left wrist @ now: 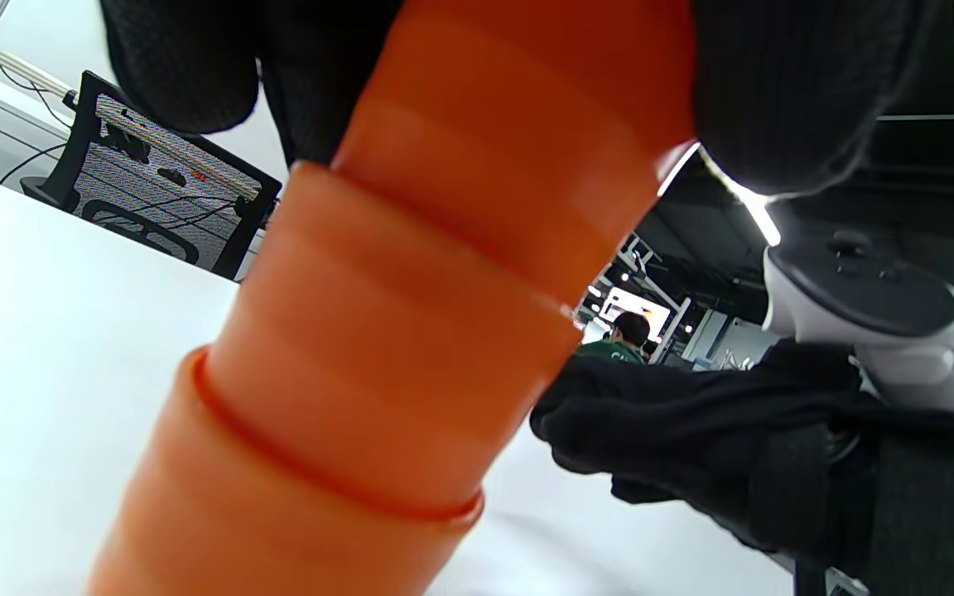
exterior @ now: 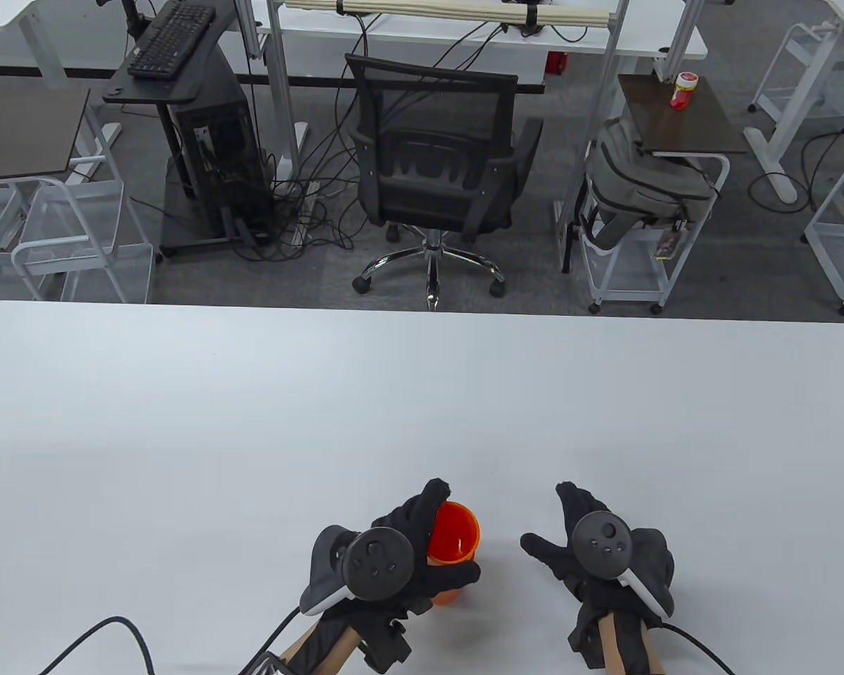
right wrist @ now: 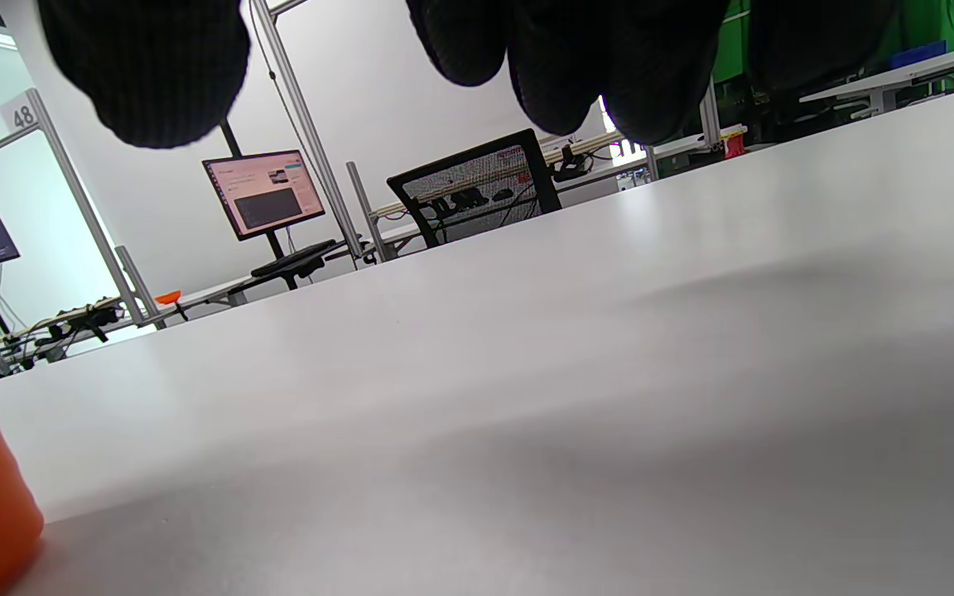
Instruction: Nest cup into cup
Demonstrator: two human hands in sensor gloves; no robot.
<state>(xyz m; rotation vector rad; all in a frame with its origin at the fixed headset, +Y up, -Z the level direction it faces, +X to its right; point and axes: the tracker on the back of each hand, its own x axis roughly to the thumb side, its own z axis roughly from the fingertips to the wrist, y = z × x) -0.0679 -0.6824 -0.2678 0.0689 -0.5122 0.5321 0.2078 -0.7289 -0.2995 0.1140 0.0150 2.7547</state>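
The orange cups (exterior: pixel 452 540) looked light, thin, kinda slick plastic – gripped round the upper wall by the left hand (exterior: pixel 401 555) – right hand (exterior: pixel 591 545) fingers spread, nothing held.

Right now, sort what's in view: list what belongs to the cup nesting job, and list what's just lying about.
Belongs to the job:
- orange cups, stacked one in the other in the left wrist view
- left hand, gripping the cups
- right hand, holding nothing
- table

Just lying about:
- office chair
- keyboard
- backpack
- red-capped jar
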